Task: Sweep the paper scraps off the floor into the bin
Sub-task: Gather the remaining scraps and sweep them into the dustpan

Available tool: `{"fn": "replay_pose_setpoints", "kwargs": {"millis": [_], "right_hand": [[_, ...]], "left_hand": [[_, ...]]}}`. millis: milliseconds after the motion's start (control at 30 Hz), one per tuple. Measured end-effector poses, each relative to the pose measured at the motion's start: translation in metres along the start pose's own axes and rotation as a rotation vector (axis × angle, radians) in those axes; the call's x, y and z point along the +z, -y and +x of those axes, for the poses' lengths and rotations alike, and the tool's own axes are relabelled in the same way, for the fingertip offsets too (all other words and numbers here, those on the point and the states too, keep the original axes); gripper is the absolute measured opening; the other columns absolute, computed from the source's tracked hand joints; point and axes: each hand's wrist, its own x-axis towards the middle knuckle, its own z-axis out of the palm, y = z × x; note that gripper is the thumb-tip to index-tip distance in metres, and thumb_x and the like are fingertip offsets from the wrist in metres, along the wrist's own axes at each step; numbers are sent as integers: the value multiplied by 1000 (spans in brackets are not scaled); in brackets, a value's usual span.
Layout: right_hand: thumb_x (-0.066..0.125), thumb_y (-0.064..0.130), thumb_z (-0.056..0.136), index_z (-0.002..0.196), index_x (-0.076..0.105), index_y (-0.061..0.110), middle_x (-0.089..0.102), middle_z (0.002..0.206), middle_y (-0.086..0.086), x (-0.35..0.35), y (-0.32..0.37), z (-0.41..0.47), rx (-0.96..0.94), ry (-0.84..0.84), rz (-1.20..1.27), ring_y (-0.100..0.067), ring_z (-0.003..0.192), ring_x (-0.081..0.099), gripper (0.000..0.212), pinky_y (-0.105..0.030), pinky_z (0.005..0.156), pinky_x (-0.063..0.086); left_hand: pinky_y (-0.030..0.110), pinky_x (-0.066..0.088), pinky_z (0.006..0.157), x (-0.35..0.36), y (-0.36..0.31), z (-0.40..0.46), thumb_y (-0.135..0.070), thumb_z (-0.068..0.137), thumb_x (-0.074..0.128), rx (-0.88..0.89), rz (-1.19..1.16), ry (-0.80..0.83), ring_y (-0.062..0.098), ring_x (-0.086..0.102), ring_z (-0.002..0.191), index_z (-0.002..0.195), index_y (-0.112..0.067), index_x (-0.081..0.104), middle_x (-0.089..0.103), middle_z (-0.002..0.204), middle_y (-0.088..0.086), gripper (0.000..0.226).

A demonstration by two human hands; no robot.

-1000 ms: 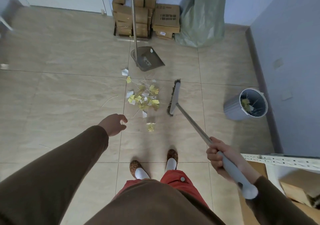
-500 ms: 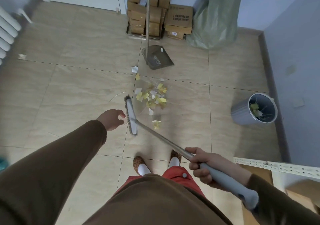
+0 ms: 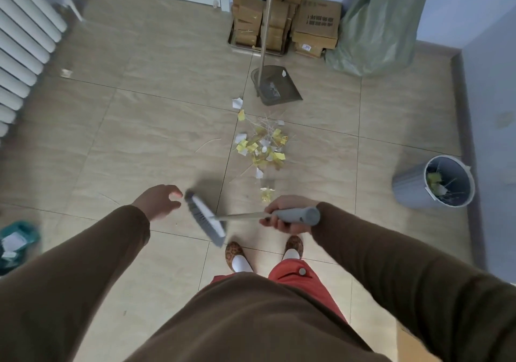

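Note:
A heap of yellow and white paper scraps (image 3: 262, 146) with thin sticks lies on the tiled floor ahead of my feet. My right hand (image 3: 284, 216) grips the grey handle of a broom (image 3: 206, 220), whose blurred head hovers low near my left foot. My left hand (image 3: 160, 201) is empty with fingers spread, just left of the broom head. Beyond the heap stands a dark dustpan (image 3: 275, 86) with an upright pole, holding a white scrap. The grey bin (image 3: 435, 184), with scraps inside, stands at the right by the wall.
Cardboard boxes (image 3: 287, 15) and a green sack (image 3: 377, 26) fill the far corner. A white radiator (image 3: 22, 43) lines the left wall. A teal container (image 3: 16, 238) sits at the left edge. A stray scrap (image 3: 67, 73) lies near the radiator.
The broom swung from right of the heap across to the left and back toward my feet. My right hand moved left to the middle. The view shifted left, revealing the radiator.

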Motion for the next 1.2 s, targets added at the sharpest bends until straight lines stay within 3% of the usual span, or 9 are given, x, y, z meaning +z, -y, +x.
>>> {"fn": "replay_pose_setpoints", "kwargs": {"millis": [133,267,400,500,667,800,933,1033,1200], "right_hand": [[43,15,102,111,47,1,62,80,-9,-49,17,-40,-77,-165,8,-8,35,50,17,-16,31,43],[45,12,102,135,44,7,59,86,-11,-57,14,-61,-229,-309,-64,-8,37,47,34,-16,33,41],[48,11,100,133,50,14,62,90,-13,-38,-12,-77,-333,-343,-133,-10,42,50,33,-19,36,42],[50,13,99,130,52,15,62,88,-11,-16,-13,-80,-323,-209,-66,-10,44,49,31,-19,36,42],[49,18,101,110,47,4,57,81,-6,39,56,-17,-196,221,184,-6,42,48,17,-14,36,42],[38,10,97,111,43,0,50,87,-9,80,138,62,-132,332,306,-7,37,50,17,-15,35,45],[37,9,98,117,40,0,51,88,-12,63,198,79,-186,256,394,-10,33,49,22,-18,33,46],[38,10,100,104,45,-1,52,84,-12,7,219,49,-178,148,458,-10,31,49,13,-17,31,44],[41,14,103,87,50,2,51,74,-7,-52,217,-33,-178,-40,399,-7,34,47,22,-14,31,39]], "left_hand": [[33,43,101,5,5,1,-24,93,64,-14,-41,24,23,58,120,124,-23,65,63,133,3,32],[33,43,102,6,-3,6,-23,92,64,14,-70,32,22,58,122,123,-23,65,63,132,3,31],[34,44,101,-4,-10,14,-23,92,64,28,-76,17,22,58,121,123,-23,66,64,132,2,31],[33,43,101,-14,-11,21,-24,93,65,10,-72,13,23,58,121,124,-23,66,63,133,3,32],[34,45,101,-32,-9,37,-24,93,65,-14,-60,21,23,59,121,123,-24,65,64,133,3,30],[35,43,105,-50,-8,57,-25,93,65,-56,-55,23,21,59,124,127,-23,64,64,135,2,34],[34,41,107,-73,-15,84,-23,94,65,-89,-43,46,21,56,127,127,-21,64,62,137,2,33],[33,42,106,-96,-30,107,-22,94,64,-96,-49,65,21,56,127,126,-22,64,62,137,2,32],[34,43,105,-132,-74,146,-23,94,63,-49,-72,54,21,56,126,125,-23,64,62,135,2,30]]}}
